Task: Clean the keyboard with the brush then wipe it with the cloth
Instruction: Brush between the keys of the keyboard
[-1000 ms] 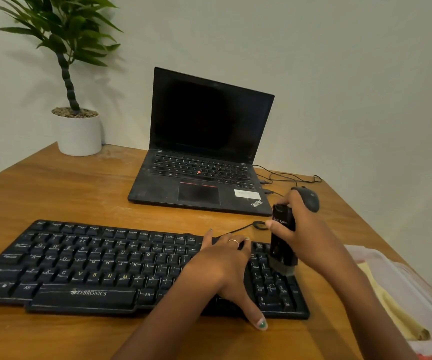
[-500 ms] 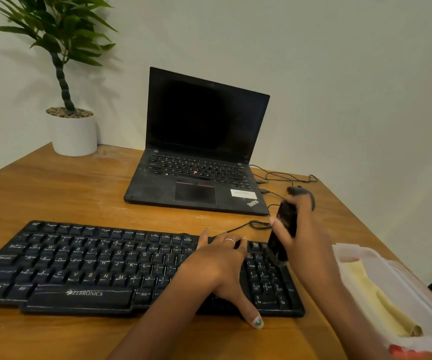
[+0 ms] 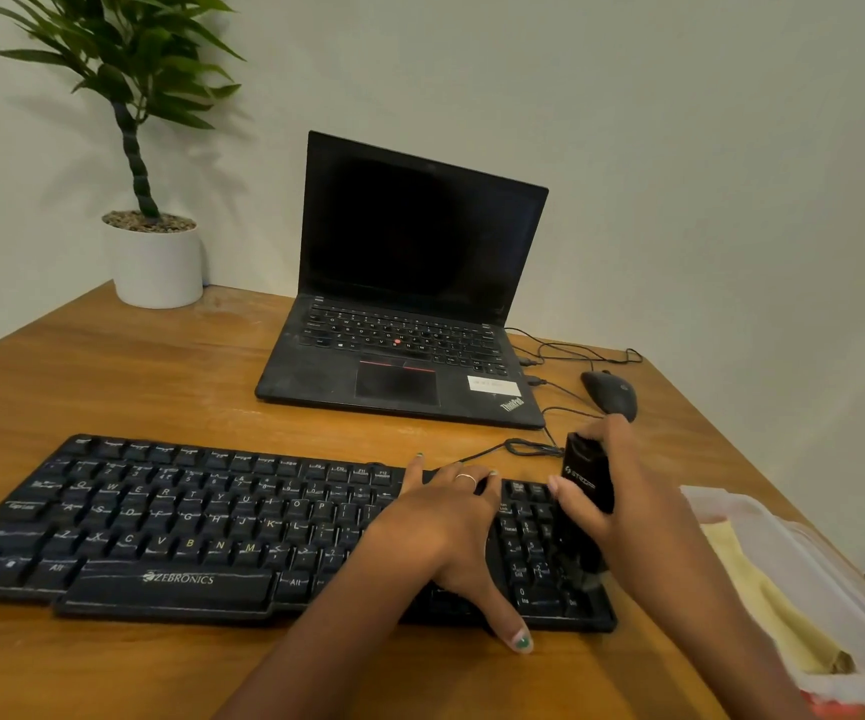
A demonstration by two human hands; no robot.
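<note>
Right hand (image 3: 622, 506) has its fingers (image 3: 568, 493) wrapped around the black brush (image 3: 587, 478), holding it upright with the bristle end down on the number pad at the right end of the keyboard (image 3: 222, 522). Bristles themselves are kinda blurry, so I can't say exactly which keys they're touching. Left hand (image 3: 446, 517) lies flat on the keys just beside the brush, fingers spread and fairly straight, thumb hanging over the front edge of the keyboard, looks like it's just pinning the thing down.

So I'd say we're in the brushing step, working the right-hand block of keys. Most of the board, out toward the left edge of the counter (image 3: 108, 387), would need sweeping too if it hasn't had it. Next move probably calls for short strokes along the rows while the other hand keeps the board from sliding, and shifting that hand out of the way as the brush heads left.

The cloth (image 3: 763, 589), pale yellow, is sitting in a clear plastic tub (image 3: 804, 548) at the counter's near right corner, just beside the keyboard's right end. Something red shows under the tub's front lip, can't tell what it is.
</note>
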